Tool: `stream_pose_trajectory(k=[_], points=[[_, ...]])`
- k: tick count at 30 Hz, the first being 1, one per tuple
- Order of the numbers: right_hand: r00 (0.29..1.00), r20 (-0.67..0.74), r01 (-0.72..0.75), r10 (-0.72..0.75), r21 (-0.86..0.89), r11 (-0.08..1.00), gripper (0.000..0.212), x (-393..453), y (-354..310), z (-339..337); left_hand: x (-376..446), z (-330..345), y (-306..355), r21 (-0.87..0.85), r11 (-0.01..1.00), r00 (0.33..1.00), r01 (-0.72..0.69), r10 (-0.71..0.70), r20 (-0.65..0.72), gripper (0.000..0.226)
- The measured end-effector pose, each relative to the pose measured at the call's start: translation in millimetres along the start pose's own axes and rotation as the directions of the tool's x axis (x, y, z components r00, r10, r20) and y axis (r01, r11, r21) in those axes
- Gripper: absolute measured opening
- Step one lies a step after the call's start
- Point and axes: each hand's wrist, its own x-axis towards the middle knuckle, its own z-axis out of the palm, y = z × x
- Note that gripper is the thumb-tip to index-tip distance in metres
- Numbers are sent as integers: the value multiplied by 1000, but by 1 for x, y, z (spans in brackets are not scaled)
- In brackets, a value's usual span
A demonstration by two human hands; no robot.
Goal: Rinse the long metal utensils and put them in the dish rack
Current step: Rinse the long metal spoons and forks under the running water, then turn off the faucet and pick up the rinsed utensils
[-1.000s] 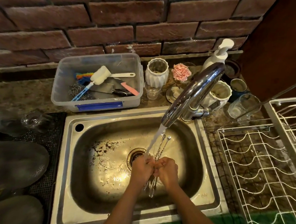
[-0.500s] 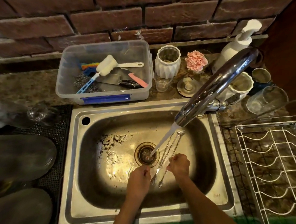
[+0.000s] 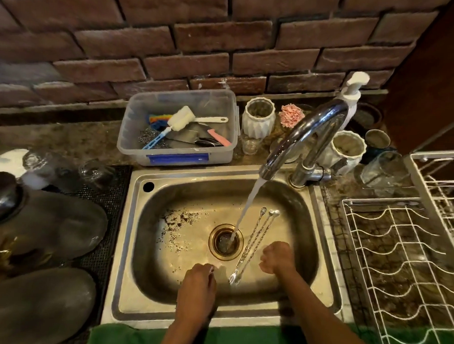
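The right hand (image 3: 276, 257) is closed on a bundle of long metal utensils (image 3: 253, 241) held over the sink (image 3: 327, 303), beside the running water (image 3: 247, 207). The left hand (image 3: 197, 283) is curled; whether it holds anything I cannot tell. The wire dish rack (image 3: 400, 259), at right, holds no utensils that can be made out, so racking likely remains.

Dim, warm light pools in the sink (image 3: 146, 294), glaring off its wet basin and the tap (image 3: 298, 138). Corners fall dark, blurred and bowed by the wide lens.

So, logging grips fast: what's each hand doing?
Left hand: closed, contents cannot be told.
Right hand: closed on the long twisted metal utensils.
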Motion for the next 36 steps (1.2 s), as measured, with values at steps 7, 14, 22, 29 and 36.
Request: stream_pose_trajectory(k=[7,14,22,29,36], points=[[977,59,206,-203,-59,977,18,-53,0,-37,-53,6,-10,176,973,971,-148,177,-162,22],[948,65,311,-311,-4,950,14,-76,13,-58,-94,33,-12,306,944,981,-124,164,-107,60],[926,37,373,-376,68,925,14,-67,9,-72,-100,44,-17,356,927,984,-120,160,-83,68],[917,-60,378,-394,446,812,19,-56,-86,-88,-100,46,-17,338,933,981,-120,164,-105,66],[951,-79,283,-299,612,738,45,-57,-153,-99,-100,46,-18,340,932,980,-122,168,-110,65]])
